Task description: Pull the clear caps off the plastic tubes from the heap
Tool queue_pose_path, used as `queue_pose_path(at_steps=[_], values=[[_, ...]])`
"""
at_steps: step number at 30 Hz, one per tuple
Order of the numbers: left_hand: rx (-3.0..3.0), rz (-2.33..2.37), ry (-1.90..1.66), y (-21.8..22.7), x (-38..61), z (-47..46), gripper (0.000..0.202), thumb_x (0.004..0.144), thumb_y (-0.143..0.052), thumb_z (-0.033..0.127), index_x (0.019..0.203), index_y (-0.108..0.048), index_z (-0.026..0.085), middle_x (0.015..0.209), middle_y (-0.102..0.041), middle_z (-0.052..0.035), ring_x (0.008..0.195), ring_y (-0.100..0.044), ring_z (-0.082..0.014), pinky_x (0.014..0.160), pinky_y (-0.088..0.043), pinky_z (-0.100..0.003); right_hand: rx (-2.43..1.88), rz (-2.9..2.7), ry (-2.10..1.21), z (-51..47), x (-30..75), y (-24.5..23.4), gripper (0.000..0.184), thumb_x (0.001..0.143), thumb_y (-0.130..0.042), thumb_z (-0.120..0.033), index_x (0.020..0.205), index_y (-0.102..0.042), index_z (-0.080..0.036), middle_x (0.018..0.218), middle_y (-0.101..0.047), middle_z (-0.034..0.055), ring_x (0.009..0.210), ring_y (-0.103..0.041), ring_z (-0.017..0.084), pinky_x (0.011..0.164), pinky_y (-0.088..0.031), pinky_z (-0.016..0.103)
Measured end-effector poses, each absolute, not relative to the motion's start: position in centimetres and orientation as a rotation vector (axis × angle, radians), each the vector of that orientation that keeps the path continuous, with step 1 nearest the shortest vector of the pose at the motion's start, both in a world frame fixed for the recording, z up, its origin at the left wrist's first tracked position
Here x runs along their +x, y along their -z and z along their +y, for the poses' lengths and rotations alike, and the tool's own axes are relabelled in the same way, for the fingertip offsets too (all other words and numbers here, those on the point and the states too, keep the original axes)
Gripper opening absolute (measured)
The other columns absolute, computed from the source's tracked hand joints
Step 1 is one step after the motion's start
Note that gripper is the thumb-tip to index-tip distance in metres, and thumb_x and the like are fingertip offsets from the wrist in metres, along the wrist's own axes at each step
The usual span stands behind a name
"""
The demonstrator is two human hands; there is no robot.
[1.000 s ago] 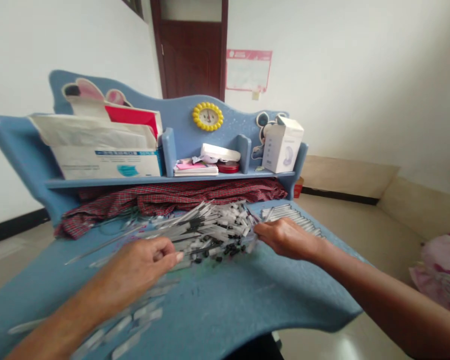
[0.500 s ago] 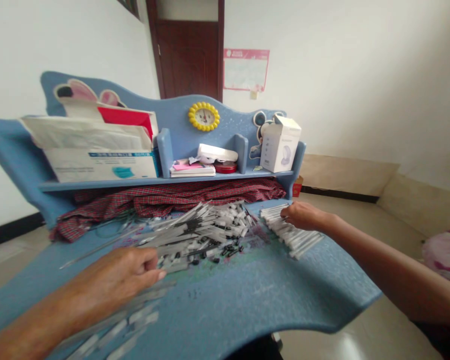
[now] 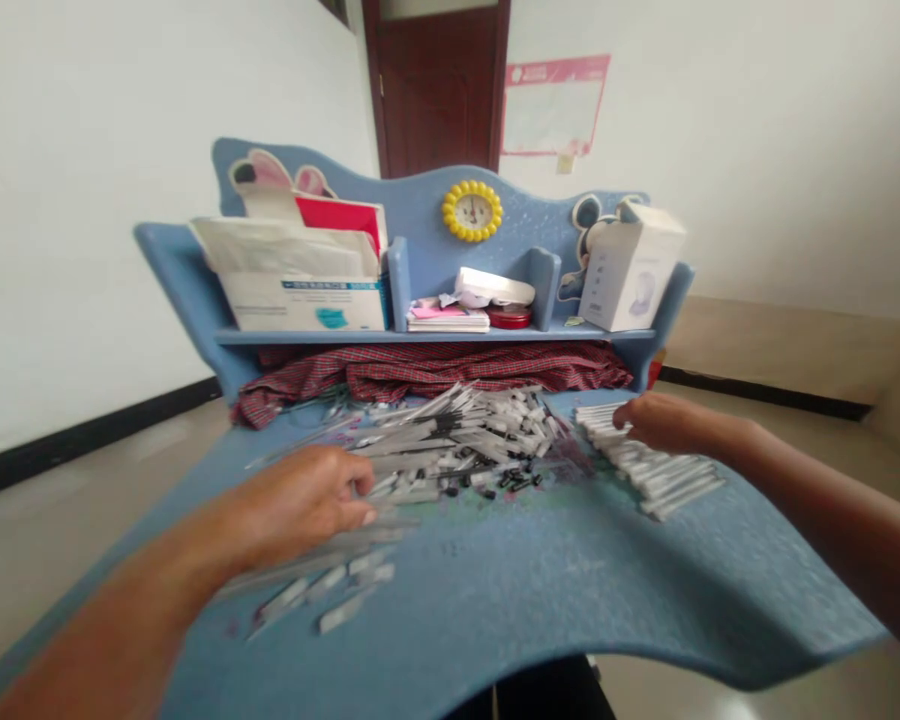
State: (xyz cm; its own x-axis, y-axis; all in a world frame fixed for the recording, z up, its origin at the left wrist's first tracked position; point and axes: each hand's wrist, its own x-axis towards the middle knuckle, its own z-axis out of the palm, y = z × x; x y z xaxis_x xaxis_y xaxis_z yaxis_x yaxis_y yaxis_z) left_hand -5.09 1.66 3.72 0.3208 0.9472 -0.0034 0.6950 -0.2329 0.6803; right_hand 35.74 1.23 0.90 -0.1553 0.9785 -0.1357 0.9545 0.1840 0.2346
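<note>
My left hand [image 3: 307, 505] hovers low over the left side of the blue desk [image 3: 495, 580], with its thumb and index finger curled together; whatever they hold is too blurred to tell. Just beyond its fingertips lies a heap of clear pen parts [image 3: 487, 430], with small black caps or plugs [image 3: 521, 482] along its near edge. Below that hand are several loose translucent pieces [image 3: 345, 590]. On the right, my right hand [image 3: 660, 422] is closed at the far end of a row of pale, slim pens [image 3: 671, 480]. Its fingertips touch the row, and what is between them is hidden.
A raised shelf at the back carries a mask carton [image 3: 300, 295], booklets [image 3: 448, 320], a round red tin [image 3: 510, 317] and a white box [image 3: 630, 265]. Beneath it is bunched a red plaid cloth [image 3: 435, 370]. The desk's curved front edge [image 3: 630, 650] lies nearest me.
The view has turned left, so everything appears farther right. Both hands stay in nearly the same places over the desk, the left by the heap and the right at the pen row.
</note>
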Motion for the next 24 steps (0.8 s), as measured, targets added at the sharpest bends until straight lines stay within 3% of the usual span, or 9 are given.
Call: queue_pose_path(at_steps=[3,7,11,15,24], values=[[2.298,1.398,-0.095,-4.1,-5.4,1.3,0.006,0.060,-0.062,0.024,0.063,-0.065,0.019,0.052,-0.054,0.0042,0.051,-0.046,-0.0131,0.047,-0.025,-0.021,1.814,2.325,-0.105,0.6,33.7,-0.9,0.025,0.083,-0.047,-0.017,0.100,-0.065,-0.016,0.085,-0.070,0.0125,0.079,-0.066,0.022,0.066,-0.043,0.028],[2.399,1.383,0.154,-4.3,-5.4,1.0,0.016,0.063,-0.055,0.018,0.074,-0.066,0.017,0.062,-0.058,0.0023,0.058,-0.049,-0.0128,0.051,-0.029,-0.021,1.586,2.646,0.031,-0.8,28.3,-1.8,0.026,0.089,-0.040,-0.027,0.099,-0.063,-0.021,0.079,-0.068,0.0076,0.073,-0.064,0.020,0.063,-0.040,0.028],[2.454,1.383,0.245,-4.0,-5.0,0.7,0.015,0.060,-0.053,0.014,0.069,-0.064,0.018,0.057,-0.051,0.0040,0.055,-0.046,-0.0113,0.048,-0.025,-0.021,1.403,2.770,0.138,-1.9,22.5,-3.0,0.020,0.088,-0.043,-0.025,0.090,-0.062,-0.019,0.072,-0.066,0.0049,0.066,-0.061,0.016,0.060,-0.038,0.025],[2.570,1.377,0.245,-3.5,-4.9,0.6,0.011,0.058,-0.052,0.011,0.060,-0.060,0.018,0.052,-0.043,0.0045,0.051,-0.040,-0.0107,0.047,-0.022,-0.023,1.307,2.830,0.111,-1.3,19.6,-3.1,0.019,0.085,-0.046,-0.024,0.092,-0.063,-0.019,0.074,-0.067,0.0053,0.069,-0.061,0.017,0.060,-0.035,0.025],[2.681,1.380,0.393,-2.8,-4.1,0.5,0.026,0.060,-0.050,0.010,0.076,-0.068,0.020,0.078,-0.067,-0.0040,0.073,-0.056,-0.0185,0.060,-0.033,-0.026,1.436,2.805,0.156,1.7,19.7,-1.6,0.022,0.082,-0.046,-0.022,0.091,-0.066,-0.019,0.075,-0.067,0.0054,0.069,-0.059,0.017,0.062,-0.035,0.025]])
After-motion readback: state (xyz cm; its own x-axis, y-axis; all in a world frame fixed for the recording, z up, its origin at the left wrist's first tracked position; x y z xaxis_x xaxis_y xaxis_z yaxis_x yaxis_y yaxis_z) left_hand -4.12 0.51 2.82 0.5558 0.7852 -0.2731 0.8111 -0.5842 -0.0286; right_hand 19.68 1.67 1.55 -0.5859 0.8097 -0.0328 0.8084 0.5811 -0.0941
